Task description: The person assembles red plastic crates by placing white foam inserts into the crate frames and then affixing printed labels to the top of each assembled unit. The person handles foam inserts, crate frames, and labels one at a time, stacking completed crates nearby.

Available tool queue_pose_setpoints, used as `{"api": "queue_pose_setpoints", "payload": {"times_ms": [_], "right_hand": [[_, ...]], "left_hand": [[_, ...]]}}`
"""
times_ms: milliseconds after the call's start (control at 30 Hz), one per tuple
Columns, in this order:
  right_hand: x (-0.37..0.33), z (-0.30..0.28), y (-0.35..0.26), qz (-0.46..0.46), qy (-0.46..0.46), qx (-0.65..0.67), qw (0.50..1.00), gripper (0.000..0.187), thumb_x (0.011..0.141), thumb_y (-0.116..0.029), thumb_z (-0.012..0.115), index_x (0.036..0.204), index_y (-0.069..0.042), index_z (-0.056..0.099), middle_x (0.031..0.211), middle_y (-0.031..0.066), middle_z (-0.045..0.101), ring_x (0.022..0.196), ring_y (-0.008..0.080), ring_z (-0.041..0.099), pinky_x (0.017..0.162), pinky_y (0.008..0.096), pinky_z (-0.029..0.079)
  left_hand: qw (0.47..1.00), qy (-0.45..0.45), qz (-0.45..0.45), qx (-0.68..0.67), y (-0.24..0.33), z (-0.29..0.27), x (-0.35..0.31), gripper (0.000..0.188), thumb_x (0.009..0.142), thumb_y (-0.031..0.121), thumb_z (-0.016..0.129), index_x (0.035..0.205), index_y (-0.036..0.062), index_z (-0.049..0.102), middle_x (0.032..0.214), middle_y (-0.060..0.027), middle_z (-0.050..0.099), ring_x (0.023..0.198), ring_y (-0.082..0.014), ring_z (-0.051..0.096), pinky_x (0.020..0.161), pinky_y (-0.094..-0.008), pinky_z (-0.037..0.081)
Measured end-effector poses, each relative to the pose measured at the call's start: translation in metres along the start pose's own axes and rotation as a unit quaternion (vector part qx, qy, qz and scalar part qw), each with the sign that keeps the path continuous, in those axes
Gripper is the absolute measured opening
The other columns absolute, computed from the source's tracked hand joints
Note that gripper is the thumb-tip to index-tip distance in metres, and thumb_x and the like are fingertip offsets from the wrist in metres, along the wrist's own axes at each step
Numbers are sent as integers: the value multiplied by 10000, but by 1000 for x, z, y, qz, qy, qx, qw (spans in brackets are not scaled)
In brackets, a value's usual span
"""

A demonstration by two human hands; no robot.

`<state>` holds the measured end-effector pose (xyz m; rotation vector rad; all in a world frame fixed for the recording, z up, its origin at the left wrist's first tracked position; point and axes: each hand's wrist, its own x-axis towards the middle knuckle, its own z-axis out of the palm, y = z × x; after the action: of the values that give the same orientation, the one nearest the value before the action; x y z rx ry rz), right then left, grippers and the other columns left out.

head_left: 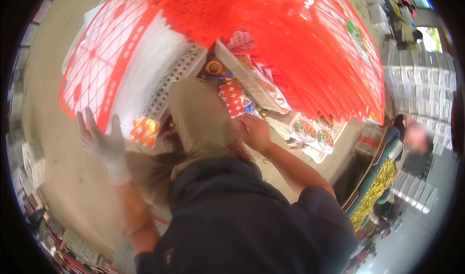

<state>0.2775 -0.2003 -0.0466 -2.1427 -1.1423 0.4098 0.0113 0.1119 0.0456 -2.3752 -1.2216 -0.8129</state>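
Watching the head feed from my end. Left hand, in a pale glove: grip released, fingers spread, just beside the lower edge of the red-framed lattice piece; contact can't be told. Right hand, bare, fingers curled near the sheet of red discs; whether it grasps anything, I can't tell. I judge the step to be a between-grasps moment; a move on the lattice piece would call for the left fingers to close on its rim. In the way: the bent knee, between the hands, and the big red mesh stack, smeared by blur, crowding the upper right. Around: grey perforated crate, orange ring, beige basket, round-picture labels. Farther right, white stacks and another person.
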Motion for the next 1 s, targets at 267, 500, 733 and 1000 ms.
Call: {"api": "queue_pose_setpoints", "payload": {"times_ms": [267,500,733,1000], "right_hand": [[-107,-61,143,148,-125,-229,954,248,856,-105,571,1078,-57,671,1085,143,687,1013,334,647,861,454,527],[-175,-101,254,343,-182,-454,802,563,985,-253,572,1491,-69,408,1514,173,465,1357,358,475,1057,522,427],[-191,-109,283,365,-267,-346,822,427,971,-184,514,1383,-70,495,1370,201,576,991,392,698,785,500,566],[-177,-108,265,174,-116,-354,912,607,774,-285,785,1312,-121,558,1240,107,658,1164,306,631,941,454,519]], "left_hand": [[978,-198,40,-48,-66,68,0,570,883,198,729,1410,72,552,1391,-144,596,1301,-316,540,1104,-454,420],[968,-235,64,-63,-72,38,-15,540,909,182,691,1420,79,548,1414,-122,590,1297,-331,539,1106,-447,415],[963,-243,113,13,-80,45,-17,586,914,209,684,1468,130,512,1466,-85,550,1335,-313,508,1117,-454,403],[976,-188,103,36,-54,40,-5,650,891,252,721,1487,136,488,1464,-128,535,1354,-342,490,1126,-474,397]]}}
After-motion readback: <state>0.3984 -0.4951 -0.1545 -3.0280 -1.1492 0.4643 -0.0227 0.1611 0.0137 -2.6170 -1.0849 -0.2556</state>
